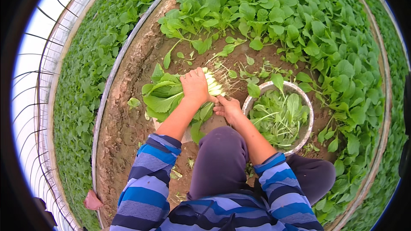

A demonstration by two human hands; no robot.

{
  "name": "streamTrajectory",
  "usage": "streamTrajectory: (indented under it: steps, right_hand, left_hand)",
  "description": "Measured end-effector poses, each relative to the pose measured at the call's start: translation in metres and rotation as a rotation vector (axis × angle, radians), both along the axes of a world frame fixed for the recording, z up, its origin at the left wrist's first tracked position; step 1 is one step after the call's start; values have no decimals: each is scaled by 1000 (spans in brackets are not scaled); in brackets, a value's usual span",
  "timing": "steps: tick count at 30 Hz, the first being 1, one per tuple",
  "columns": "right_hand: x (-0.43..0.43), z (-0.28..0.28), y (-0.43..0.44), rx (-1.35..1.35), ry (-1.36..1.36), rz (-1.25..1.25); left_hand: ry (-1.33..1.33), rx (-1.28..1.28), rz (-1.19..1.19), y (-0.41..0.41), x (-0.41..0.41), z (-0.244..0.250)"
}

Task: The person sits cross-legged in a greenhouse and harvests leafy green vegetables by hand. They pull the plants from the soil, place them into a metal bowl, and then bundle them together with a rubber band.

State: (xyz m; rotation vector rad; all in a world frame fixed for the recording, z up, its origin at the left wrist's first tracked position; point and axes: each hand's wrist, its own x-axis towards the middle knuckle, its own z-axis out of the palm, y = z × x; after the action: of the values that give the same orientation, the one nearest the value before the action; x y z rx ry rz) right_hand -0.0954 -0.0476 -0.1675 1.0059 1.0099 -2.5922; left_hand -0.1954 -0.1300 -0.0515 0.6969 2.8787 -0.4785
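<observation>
A bunch of leafy greens [165,94] with pale stems and thin roots lies on its side before my knees. Across its stems rests my left hand [195,85], gripping them from above. The roots [229,78] spread out to the right of that hand. My right hand [227,108] is at the near edge of the bunch, its thumb and fingertips touching the lowest stem close to my left thumb. Whether it pinches a stem or leaf is hard to make out. Part of a flat pale surface [186,136] shows beneath the leaves.
To the right stands a round white-rimmed bucket [310,115] holding loose leaves [276,118]. Dense green plants [289,16] grow ahead and to the right. A pale rail [110,88] borders the bare soil [123,128] on the left. A pink bag-like object [92,200] lies by it.
</observation>
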Motion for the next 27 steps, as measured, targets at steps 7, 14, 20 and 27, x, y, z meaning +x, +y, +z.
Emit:
streamTrajectory:
  steps: [7,14,20,27]
  right_hand:
    - [2,4,3,152,1,100]
    - [5,0,12,-69,88,87]
    - [7,-5,12,91,25,124]
    - [11,-7,12,57,42,145]
  left_hand:
    - [93,113,-26,-10,14,-14]
    - [78,48,-7,-4,23,-16]
    - [176,92,-26,-1,29,-28]
    - [96,37,3,2,16,-2]
